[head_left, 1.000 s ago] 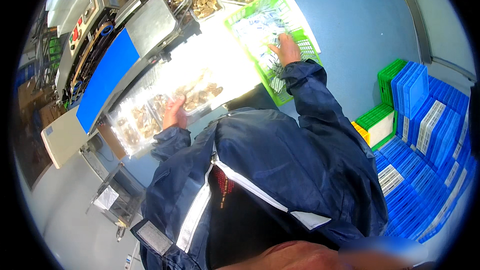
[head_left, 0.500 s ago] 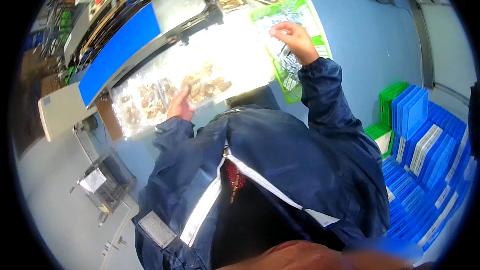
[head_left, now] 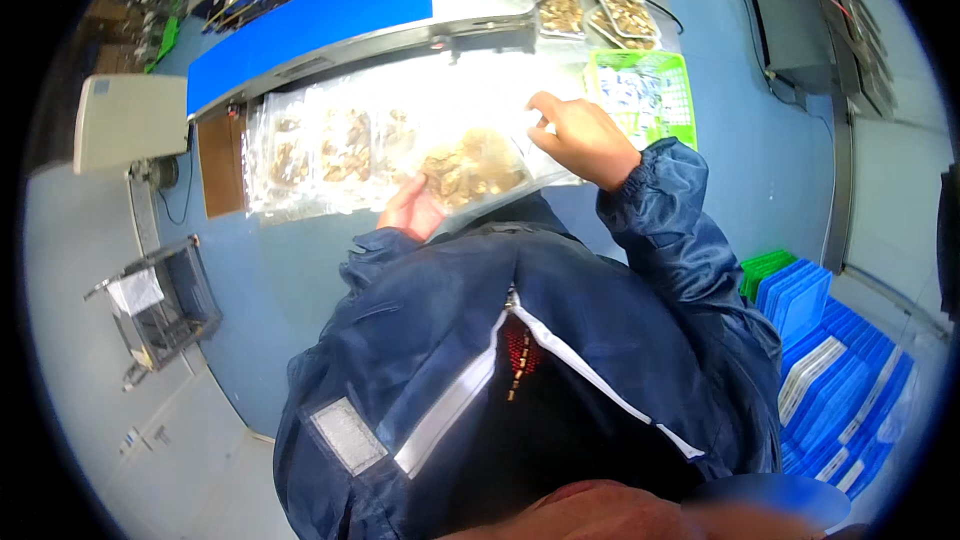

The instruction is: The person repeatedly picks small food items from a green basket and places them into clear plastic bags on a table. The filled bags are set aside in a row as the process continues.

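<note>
One clear, flat plastic pack of brown pieces (head_left: 470,176) was at the white desk's (head_left: 480,85) front edge, left hand (head_left: 410,210) pinching its near-left corner, right hand (head_left: 588,142) alongside, grip indiscernible; slack one-sided hold could have let it slide off.

L fingers (head_left: 408,198) hold clr pack of brown pcs (head_left: 470,177); R fingers (head_left: 548,104) curled nr pack; grn basket (head_left: 681,110) to R

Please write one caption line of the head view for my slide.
Left hand holding a clear bag of mushroom-like brown pieces, right hand near a green basket of small packets.
</note>
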`<action>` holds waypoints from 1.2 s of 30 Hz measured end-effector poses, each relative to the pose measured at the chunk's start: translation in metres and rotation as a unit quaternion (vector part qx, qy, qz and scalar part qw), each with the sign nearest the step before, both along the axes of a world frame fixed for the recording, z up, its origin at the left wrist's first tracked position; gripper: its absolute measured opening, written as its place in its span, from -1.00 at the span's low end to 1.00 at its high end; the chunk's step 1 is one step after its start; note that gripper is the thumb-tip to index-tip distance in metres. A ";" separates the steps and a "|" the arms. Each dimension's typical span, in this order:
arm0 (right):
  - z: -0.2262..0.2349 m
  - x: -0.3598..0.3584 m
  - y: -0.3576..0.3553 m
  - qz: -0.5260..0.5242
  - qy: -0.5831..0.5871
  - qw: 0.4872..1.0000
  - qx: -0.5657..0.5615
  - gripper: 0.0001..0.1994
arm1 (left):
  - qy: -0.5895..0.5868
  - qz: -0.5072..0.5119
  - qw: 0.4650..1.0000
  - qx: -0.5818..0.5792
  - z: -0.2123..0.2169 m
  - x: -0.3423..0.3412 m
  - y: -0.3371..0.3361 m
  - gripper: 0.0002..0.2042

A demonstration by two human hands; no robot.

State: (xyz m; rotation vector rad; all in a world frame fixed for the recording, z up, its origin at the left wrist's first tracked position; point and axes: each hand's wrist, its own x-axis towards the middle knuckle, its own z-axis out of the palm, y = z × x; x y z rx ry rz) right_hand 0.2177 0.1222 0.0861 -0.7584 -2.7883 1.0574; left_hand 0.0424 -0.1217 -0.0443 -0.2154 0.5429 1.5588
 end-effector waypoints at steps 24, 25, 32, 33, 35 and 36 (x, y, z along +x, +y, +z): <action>-0.230 -0.053 0.151 0.078 -0.194 0.975 0.073 -0.81 | 0.066 0.215 0.933 -0.282 -0.108 0.056 -0.009 -0.79; -0.219 -0.056 0.153 0.079 -0.186 0.976 0.083 -0.84 | 0.063 0.213 0.928 -0.300 -0.103 0.057 -0.004 -0.78; -0.133 -0.023 0.135 -0.018 -0.068 0.995 0.077 -0.84 | 0.154 0.123 0.922 -0.333 -0.149 0.060 -0.014 -0.67; -0.117 -0.013 0.134 -0.024 -0.057 0.997 0.037 -0.81 | 0.179 0.070 0.924 -0.331 -0.154 0.060 -0.019 -0.67; -0.088 0.005 0.132 -0.046 -0.033 0.998 -0.020 -0.73 | 0.264 -0.054 0.896 -0.354 -0.135 0.055 -0.029 -0.60; -0.072 0.013 0.129 -0.072 -0.031 0.997 -0.028 -0.73 | 0.306 -0.114 0.874 -0.361 -0.122 0.052 -0.034 -0.56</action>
